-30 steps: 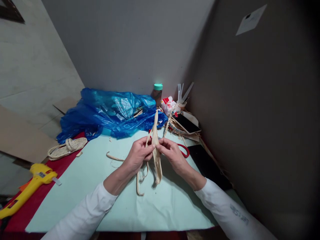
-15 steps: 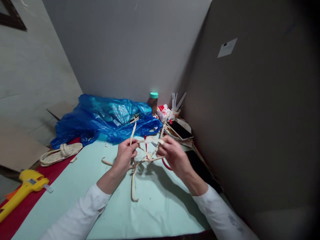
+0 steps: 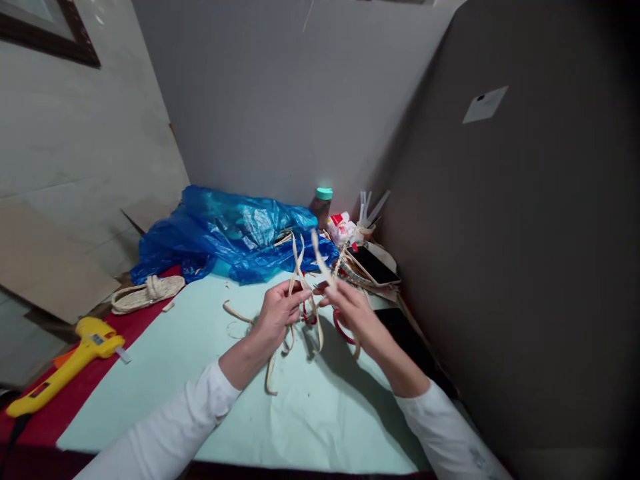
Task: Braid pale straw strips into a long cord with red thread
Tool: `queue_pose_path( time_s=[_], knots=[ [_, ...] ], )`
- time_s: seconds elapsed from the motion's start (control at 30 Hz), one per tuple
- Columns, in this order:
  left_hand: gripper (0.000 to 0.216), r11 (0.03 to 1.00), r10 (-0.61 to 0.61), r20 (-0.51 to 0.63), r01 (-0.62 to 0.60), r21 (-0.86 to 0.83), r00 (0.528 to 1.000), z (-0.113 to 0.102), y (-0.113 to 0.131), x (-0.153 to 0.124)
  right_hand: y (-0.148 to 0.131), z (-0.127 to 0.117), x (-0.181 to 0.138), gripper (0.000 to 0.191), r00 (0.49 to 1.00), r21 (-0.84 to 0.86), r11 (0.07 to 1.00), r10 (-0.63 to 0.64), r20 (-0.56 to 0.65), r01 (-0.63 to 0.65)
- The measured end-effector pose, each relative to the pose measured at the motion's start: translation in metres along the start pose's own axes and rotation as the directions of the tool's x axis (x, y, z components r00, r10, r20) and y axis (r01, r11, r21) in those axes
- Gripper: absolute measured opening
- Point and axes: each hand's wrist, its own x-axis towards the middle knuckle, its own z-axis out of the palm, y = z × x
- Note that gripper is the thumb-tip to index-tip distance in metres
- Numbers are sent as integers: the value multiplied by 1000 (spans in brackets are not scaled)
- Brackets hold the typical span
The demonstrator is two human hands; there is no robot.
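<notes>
Pale, flat plant-fibre strips (image 3: 319,330) cross and dangle between my two hands above the table. My left hand (image 3: 281,308) pinches several of them, with loose ends rising above the fingers and others hanging below. My right hand (image 3: 350,308) is closed on another strip, whose end stands up blurred over the knuckles. Red-handled scissors (image 3: 340,327) lie behind and under the right hand, partly hidden. One curled strip end (image 3: 237,312) sticks out left of my left wrist.
A yellow glue gun (image 3: 75,360) and a woven sandal (image 3: 147,295) lie at the left on red cloth. Blue plastic (image 3: 215,233) covers the back. A jar (image 3: 323,203), a phone-like device (image 3: 374,265) and a cup of glue sticks (image 3: 367,223) are at back right. A grey partition (image 3: 525,267) borders the right.
My hands have come closer together, and the strip stretched between them now hangs with its ends upright. The view has shifted left, so everything sits further right.
</notes>
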Motion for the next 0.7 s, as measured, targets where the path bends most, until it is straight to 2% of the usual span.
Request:
queue_pose_path(
  time_s=[0.07,0.13,0.2,0.27,0.3,0.33,0.4,0.47,0.5,0.57,0.7],
  knots=[
    [27,999,-26,37,25,27,999,6,-2,-6,10,13,-1,28,991,-115,991,-58,124,73],
    [27,997,-51,34,49,53,998,8,-2,-9,15,15,-1,28,982,-204,973,-67,174,103],
    [28,995,-64,5,64,70,998,7,0,-8,14,4,0,29,992,-299,950,-58,112,90],
    [30,995,-66,-41,69,70,997,3,2,-6,8,-18,3,33,995,-447,893,-85,-44,56],
    [31,995,-71,-55,74,67,996,1,3,-4,3,-31,4,35,981,-551,834,-117,-157,11],
    [32,995,-76,-59,80,64,995,-1,3,-3,-2,-46,5,36,952,-680,730,-155,-263,-69],
    [33,995,-77,-45,80,62,996,-4,4,-1,-10,-73,5,39,877,-839,439,-196,-439,-322],
    [33,995,-77,-11,77,63,997,-6,3,-1,-12,-93,6,39,848,-860,155,-156,-507,-486],
    [33,995,-81,8,80,66,997,-6,2,-2,-10,-100,6,36,842,-850,55,-116,-527,-524],
    [33,992,-101,47,98,76,994,-6,1,-3,-1,-108,9,30,835,-834,-48,-44,-548,-550],
    [32,992,-121,86,117,49,989,-6,1,-4,20,-109,19,33,836,-833,-114,29,-548,-542]
  ],
)
